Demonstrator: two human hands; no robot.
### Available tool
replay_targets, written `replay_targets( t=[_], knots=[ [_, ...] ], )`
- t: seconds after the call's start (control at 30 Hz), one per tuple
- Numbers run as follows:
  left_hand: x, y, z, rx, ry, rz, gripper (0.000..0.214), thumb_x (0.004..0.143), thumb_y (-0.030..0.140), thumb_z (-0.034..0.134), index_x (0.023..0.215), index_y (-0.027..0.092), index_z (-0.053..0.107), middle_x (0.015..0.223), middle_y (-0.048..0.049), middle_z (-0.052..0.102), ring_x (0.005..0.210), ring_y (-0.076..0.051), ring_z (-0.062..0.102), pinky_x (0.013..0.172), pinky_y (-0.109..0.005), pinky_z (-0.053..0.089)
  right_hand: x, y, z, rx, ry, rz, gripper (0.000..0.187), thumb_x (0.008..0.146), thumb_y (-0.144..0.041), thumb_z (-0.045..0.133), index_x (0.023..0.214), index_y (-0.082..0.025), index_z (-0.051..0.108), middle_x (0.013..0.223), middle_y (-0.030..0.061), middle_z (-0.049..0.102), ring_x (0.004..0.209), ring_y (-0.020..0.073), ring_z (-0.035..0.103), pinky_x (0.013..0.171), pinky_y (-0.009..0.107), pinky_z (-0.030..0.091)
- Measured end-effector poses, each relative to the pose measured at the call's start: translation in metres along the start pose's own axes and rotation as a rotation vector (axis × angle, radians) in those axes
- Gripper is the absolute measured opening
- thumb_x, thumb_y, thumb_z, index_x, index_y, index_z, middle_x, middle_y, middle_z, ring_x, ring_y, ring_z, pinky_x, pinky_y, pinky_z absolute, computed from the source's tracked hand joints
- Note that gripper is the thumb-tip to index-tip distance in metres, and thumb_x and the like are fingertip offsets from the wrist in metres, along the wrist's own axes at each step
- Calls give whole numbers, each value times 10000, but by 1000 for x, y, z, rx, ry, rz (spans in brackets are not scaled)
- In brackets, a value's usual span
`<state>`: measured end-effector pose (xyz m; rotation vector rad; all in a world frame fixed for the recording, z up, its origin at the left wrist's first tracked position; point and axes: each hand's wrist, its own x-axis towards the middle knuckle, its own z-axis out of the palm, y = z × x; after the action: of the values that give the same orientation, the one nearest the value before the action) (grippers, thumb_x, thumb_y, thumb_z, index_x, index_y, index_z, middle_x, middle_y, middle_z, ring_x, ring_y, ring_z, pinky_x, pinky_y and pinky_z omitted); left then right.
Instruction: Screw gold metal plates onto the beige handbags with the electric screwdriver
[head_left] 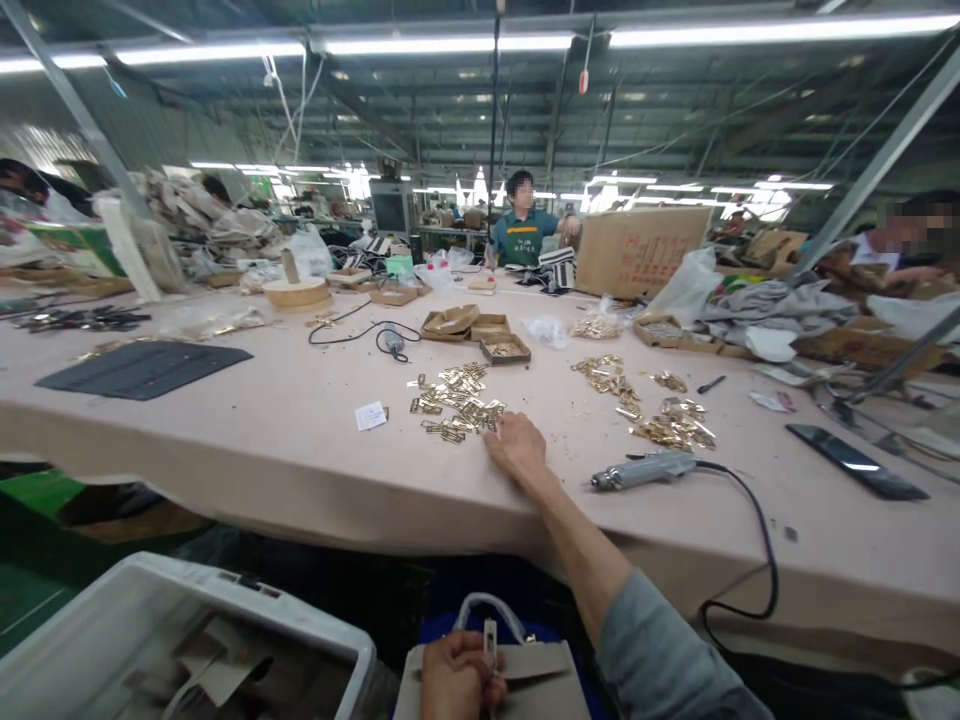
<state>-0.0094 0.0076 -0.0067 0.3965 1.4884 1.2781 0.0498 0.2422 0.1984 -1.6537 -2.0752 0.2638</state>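
Note:
A beige handbag (536, 680) with a pale, wrapped-looking handle (491, 603) is upright below the table's front edge. My left hand (457, 675) is closed on its front, the fingers gathered beside a gold metal fitting (490, 640) on a narrow upright strap. On the tabletop, my right hand (517, 445) reaches to the near right edge of a loose pile of gold metal plates (454, 395). Its fingers are bent down and close together, and the fingertips are partly hidden. Anything pinched there is too small to make out.
A corded electric screwdriver (645, 470) lies right of my right arm, near more gold parts (675, 425) and a phone (855, 462). Small cardboard boxes (506, 350) stand behind the pile. A white bin (360, 650) is at lower left. A co-worker (525, 235) is across the table.

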Motion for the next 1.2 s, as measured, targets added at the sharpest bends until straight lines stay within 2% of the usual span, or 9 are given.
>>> replay_targets(
  t=[0.23,0.4,0.53,0.67,0.73,0.8,0.9,1.03,1.2],
  knots=[
    [1,3,-2,-20,14,-1,162,565,166,754,695,134,662,604,-116,721,393,-171,589,382,-246,429,21,-6,18,24,0,151,195,901,-377,635,950,-213,728,1064,123,739,976,276,695,845,360,512],
    [0,6,-1,-24,18,-23,150,562,175,741,683,134,662,523,-89,673,349,-156,535,334,-233,376,12,8,7,436,169,114,155,875,-302,631,785,-191,688,842,77,740,802,220,674,778,327,501],
    [5,-2,1,-53,52,-35,162,530,153,719,671,148,637,586,-108,706,369,-171,564,326,-231,363,-30,18,-17,735,296,25,242,853,-404,697,781,-176,665,707,52,683,645,192,605,662,314,487],
    [12,-8,3,-78,111,-33,183,536,172,700,694,162,606,595,-100,706,353,-171,556,308,-225,328,-107,29,-24,874,149,-38,310,837,-451,759,726,-197,620,693,41,646,621,171,566,601,293,472],
    [9,-4,2,-70,91,-26,209,548,172,677,751,149,631,603,-93,709,362,-169,565,314,-225,342,-148,36,-13,937,9,-11,300,830,-435,779,748,-201,611,710,37,637,611,161,565,572,282,473],
    [2,3,0,-66,41,-24,297,548,167,663,842,128,669,596,-74,705,376,-173,578,327,-232,377,-183,43,6,1007,-127,78,266,808,-392,800,897,-200,639,731,19,639,604,153,582,559,270,488],
    [-5,14,0,-69,-20,21,396,552,175,699,939,94,708,580,-51,695,418,-173,610,381,-241,455,-215,56,41,1079,-281,192,491,774,-310,784,1222,-198,618,717,-24,632,603,143,604,586,259,515],
    [-3,14,3,-52,3,-34,514,570,208,787,1050,35,729,632,-100,738,444,-178,635,416,-259,512,-224,83,85,1048,-345,308,365,811,-327,683,1129,-150,711,689,5,654,578,145,623,580,260,519],
    [-6,14,5,-68,-10,-46,509,597,200,851,1065,18,770,751,-154,780,493,-169,675,473,-255,562,-217,97,106,1068,-317,379,333,774,-390,731,985,-135,754,760,60,720,594,169,654,568,274,535]
  ],
)
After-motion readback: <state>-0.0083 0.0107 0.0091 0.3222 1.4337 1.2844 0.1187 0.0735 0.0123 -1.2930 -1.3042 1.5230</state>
